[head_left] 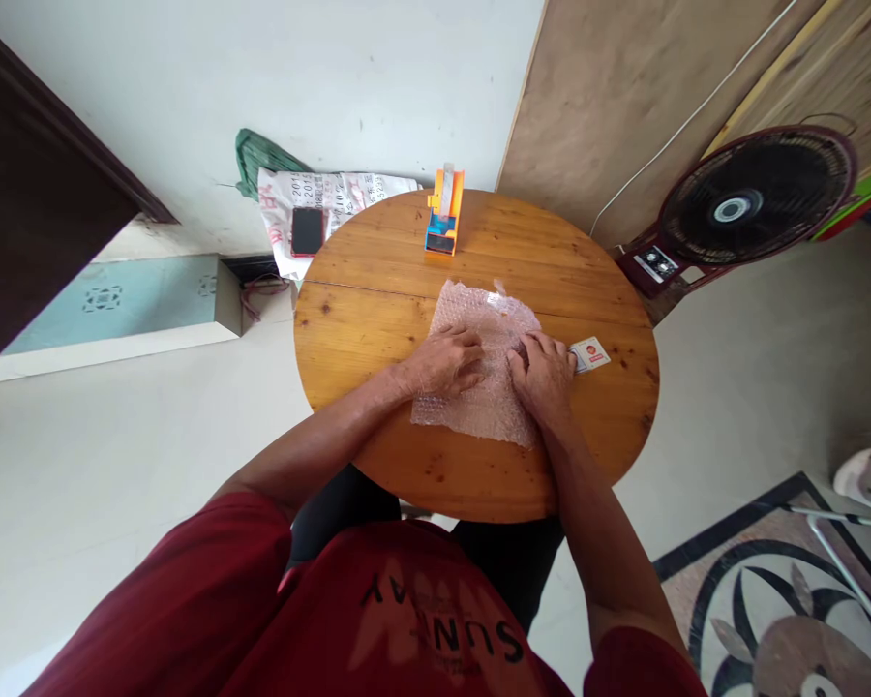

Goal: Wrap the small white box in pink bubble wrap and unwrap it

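Observation:
A sheet of pinkish, see-through bubble wrap (471, 411) lies on the round wooden table in front of me. My left hand (446, 363) rests on its left half, palm down with the fingers stretched out. Over the right edge of the wrap lies my right hand (544, 373), its thumb apart from the fingers. A small dark patch shows between that thumb and forefinger, and I cannot make out what it is. Just past the right fingertips is a white card with a red mark (592, 354), partly covered by the hand. A shiny bit of clear tape (497, 302) shows near the wrap's far edge.
On the round table (363, 339), an orange and blue tape dispenser (445, 213) stands at the far side. Behind the table's left edge, a phone (308, 231) lies on a printed white sack (283, 194) beside a green bag (265, 160). A fan (740, 208) stands at the right.

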The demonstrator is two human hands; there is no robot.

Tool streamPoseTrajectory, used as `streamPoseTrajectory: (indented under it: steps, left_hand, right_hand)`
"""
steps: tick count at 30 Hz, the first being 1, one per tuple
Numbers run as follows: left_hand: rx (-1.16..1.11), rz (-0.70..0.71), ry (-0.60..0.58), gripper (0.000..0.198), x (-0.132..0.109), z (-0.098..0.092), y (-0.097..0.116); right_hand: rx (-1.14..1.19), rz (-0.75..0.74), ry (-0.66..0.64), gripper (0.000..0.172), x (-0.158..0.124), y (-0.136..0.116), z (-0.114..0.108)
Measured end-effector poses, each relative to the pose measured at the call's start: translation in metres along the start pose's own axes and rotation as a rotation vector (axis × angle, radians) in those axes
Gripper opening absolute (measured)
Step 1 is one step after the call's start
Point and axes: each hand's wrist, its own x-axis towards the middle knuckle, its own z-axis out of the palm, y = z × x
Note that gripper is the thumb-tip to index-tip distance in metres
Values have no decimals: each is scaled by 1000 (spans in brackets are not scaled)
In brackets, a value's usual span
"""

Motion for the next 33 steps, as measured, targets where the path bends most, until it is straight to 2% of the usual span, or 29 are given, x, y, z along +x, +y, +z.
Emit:
streamPoseTrajectory:
  steps: [13,22,28,33]
  left_hand:
    - [17,-12,-68,32,1,-4,2]
    - [56,-10,-56,30,1,-1,1]
    - [70,-2,-68,32,2,-1,1]
    - [69,3,-50,34,2,2,-1]
  right_hand:
    - [27,17,-1,42,0,-1,-2]
    - [15,-3,2,42,-2,-2,-4]
    - [10,-40,-85,40,-3,2,-13]
    - [-33,-97,-207,31,12,2,-32]
